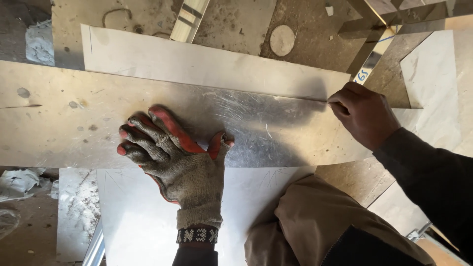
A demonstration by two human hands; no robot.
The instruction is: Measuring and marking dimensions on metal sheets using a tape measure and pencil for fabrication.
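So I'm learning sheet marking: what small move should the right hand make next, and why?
Probably draw the right hand leftward along the upper sheet's edge. Its fingers pinch something thin there, while the gloved left hand presses the steel sheet flat.

A dusty concrete floor point(315, 29) carries everything. Flat on it lie overlapping metal sheets: a long strip point(74, 123) across the middle, a paler sheet point(197, 61) behind it, another point(143, 216) nearer. A round disc point(282, 40) and crumpled rags point(17, 182) lie beside them.
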